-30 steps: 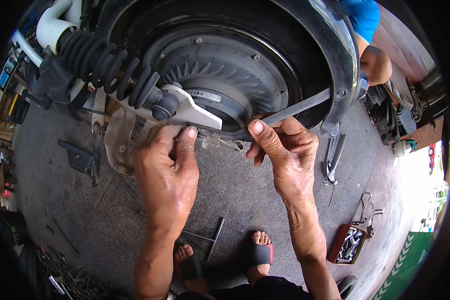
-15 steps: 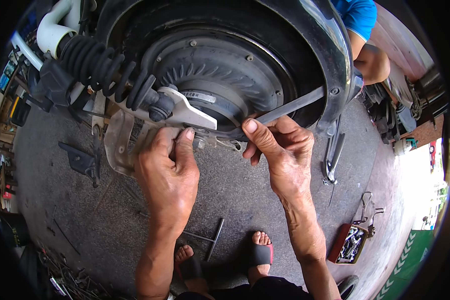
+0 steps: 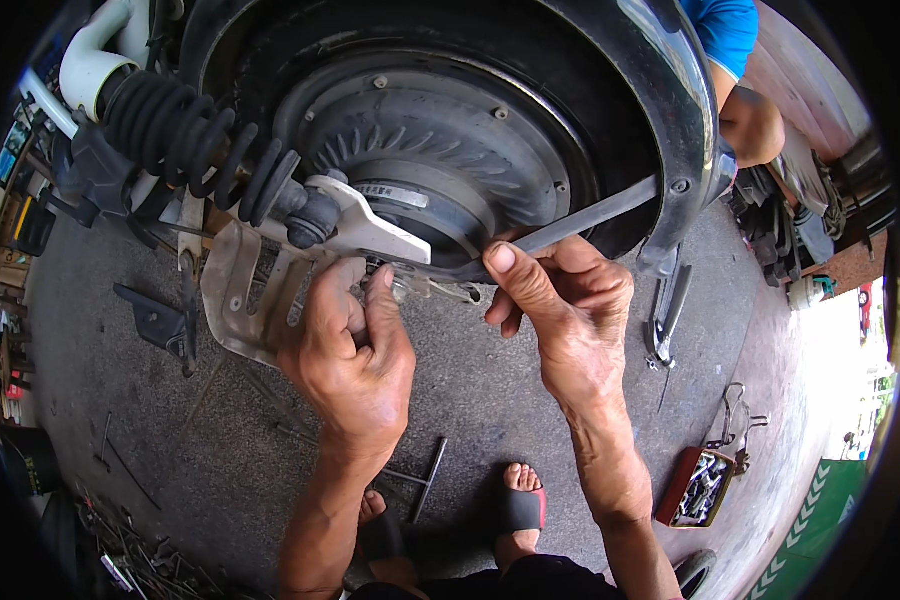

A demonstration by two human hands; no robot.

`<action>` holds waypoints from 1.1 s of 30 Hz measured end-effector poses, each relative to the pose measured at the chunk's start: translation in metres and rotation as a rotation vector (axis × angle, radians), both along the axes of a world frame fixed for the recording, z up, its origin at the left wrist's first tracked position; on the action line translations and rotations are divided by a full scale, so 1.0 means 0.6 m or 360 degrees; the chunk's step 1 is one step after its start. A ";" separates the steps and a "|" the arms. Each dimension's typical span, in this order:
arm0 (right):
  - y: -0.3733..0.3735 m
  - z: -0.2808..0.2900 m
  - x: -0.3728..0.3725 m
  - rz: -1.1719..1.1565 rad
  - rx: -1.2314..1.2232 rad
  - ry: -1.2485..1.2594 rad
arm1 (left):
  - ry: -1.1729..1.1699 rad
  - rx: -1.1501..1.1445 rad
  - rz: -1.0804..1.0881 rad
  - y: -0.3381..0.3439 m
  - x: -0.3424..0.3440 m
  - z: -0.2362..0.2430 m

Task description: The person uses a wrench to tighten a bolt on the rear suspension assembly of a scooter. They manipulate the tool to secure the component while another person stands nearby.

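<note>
My right hand (image 3: pixel 570 325) is closed in a pinch on the flat dark metal fender strut (image 3: pixel 590 214), thumb on top. That strut slopes from the black fender (image 3: pixel 678 160) to the axle area of the wheel (image 3: pixel 420 170). My left hand (image 3: pixel 358 350) has thumb and forefinger bent together just under the pale metal plate (image 3: pixel 375 232), close to a bolt end (image 3: pixel 400 291). Whatever its fingertips hold is hidden. Left of it hangs a slotted silver bracket (image 3: pixel 235 300). A black coil-spring shock absorber (image 3: pixel 185 130) joins the plate from the upper left.
On the floor lie a black plastic part (image 3: pixel 152 318), a T-shaped wrench (image 3: pixel 429 480) and a red box of bolts (image 3: pixel 698 488). A kickstand (image 3: pixel 662 325) stands right of the wheel. Another person in a blue sleeve (image 3: pixel 722 35) crouches at the upper right.
My left hand has drawn slightly down and right, its thumb and forefinger a little further from the plate, so more of the bracket shows. My right hand keeps its pinch on the strut.
</note>
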State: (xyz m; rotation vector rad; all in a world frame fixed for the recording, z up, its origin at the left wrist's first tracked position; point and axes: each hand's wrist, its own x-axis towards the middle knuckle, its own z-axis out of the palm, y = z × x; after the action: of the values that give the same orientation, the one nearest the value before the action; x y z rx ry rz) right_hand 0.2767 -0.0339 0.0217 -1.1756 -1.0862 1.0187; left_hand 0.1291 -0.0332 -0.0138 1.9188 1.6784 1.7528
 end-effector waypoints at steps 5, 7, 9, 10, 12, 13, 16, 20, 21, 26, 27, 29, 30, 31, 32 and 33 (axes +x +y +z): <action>0.002 -0.002 -0.002 -0.0018 -0.0026 -0.0001 | -0.0003 -0.0023 -0.0097 0.000 -0.011 -0.006; 0.001 0.003 0.003 -0.0036 -0.0011 -0.0016 | -0.0013 0.0013 -0.0128 0.005 -0.007 -0.007; 0.000 0.005 -0.004 -0.0007 -0.0008 0.0011 | -0.0009 0.0004 -0.0105 0.000 -0.015 -0.002; 0.000 0.004 -0.004 -0.0006 -0.0011 0.0012 | -0.0019 -0.0021 -0.0096 -0.001 -0.015 -0.002; 0.001 0.004 -0.005 -0.0003 -0.0015 0.0013 | -0.0031 -0.0097 -0.0070 -0.005 -0.016 0.001; 0.001 0.003 -0.003 -0.0013 -0.0013 0.0009 | -0.0038 -0.0148 -0.0061 -0.006 -0.014 0.004; 0.000 0.000 0.000 -0.0026 -0.0007 0.0007 | 0.0021 -0.0234 -0.0063 -0.003 -0.016 0.006; 0.000 0.002 -0.004 -0.0021 -0.0005 0.0025 | -0.0070 -0.0317 -0.0126 -0.001 -0.022 0.018; 0.000 0.003 -0.004 -0.0024 -0.0007 0.0029 | -0.0091 -0.0307 -0.0135 -0.001 -0.022 0.016; -0.001 0.003 -0.004 -0.0013 -0.0018 0.0041 | -0.0165 -0.0346 -0.0170 0.001 -0.025 0.016; -0.001 0.002 -0.006 0.0002 -0.0013 0.0046 | -0.0215 -0.0406 -0.0189 -0.003 -0.029 0.020; -0.001 0.001 -0.006 -0.0025 0.0004 0.0075 | -0.0324 -0.0524 -0.0263 -0.009 -0.028 0.030; -0.001 0.002 -0.005 -0.0037 0.0012 0.0090 | -0.0269 -0.0576 -0.0264 -0.010 -0.029 0.039; -0.001 0.001 -0.006 -0.0034 0.0004 0.0068 | -0.0207 -0.0635 -0.0253 -0.012 -0.032 0.049; 0.000 0.002 -0.006 -0.0031 -0.0004 0.0046 | -0.0144 -0.0694 -0.0241 -0.013 -0.035 0.054; 0.001 0.002 -0.006 -0.0026 -0.0012 0.0025 | -0.0050 -0.0639 -0.0213 -0.009 -0.037 0.048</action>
State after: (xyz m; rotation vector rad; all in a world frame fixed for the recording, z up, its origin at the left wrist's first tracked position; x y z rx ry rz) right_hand 0.2729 -0.0336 0.0229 -1.1788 -1.0596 1.0186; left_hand 0.1068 -0.0387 0.0151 1.7636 1.6878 1.2732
